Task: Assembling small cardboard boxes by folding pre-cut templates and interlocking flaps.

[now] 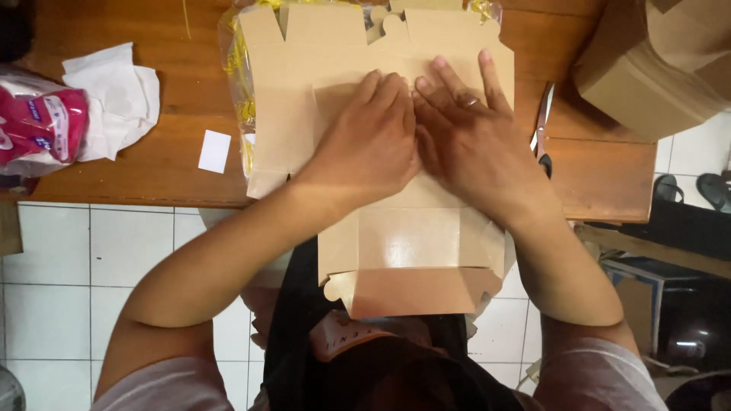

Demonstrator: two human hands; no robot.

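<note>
A flat brown cardboard box blank (289, 114) with flaps and cut-outs lies across the wooden table (175, 99), its near end (411, 266) hanging over the table edge toward my body. My left hand (369, 137) presses palm-down on its middle. My right hand (468, 137) presses beside it, fingers spread flat and touching the left hand's fingers. A ring shows on one right finger. Both hands lie flat on the cardboard, gripping nothing.
A clear plastic bag (236, 76) with yellow print lies under the blank. White crumpled paper (114, 91), a pink-and-white packet (38, 122) and a small white card (215, 151) sit left. Scissors (542, 133) lie right. Cardboard boxes (655, 61) stand at the far right. The floor is white tiles (99, 259).
</note>
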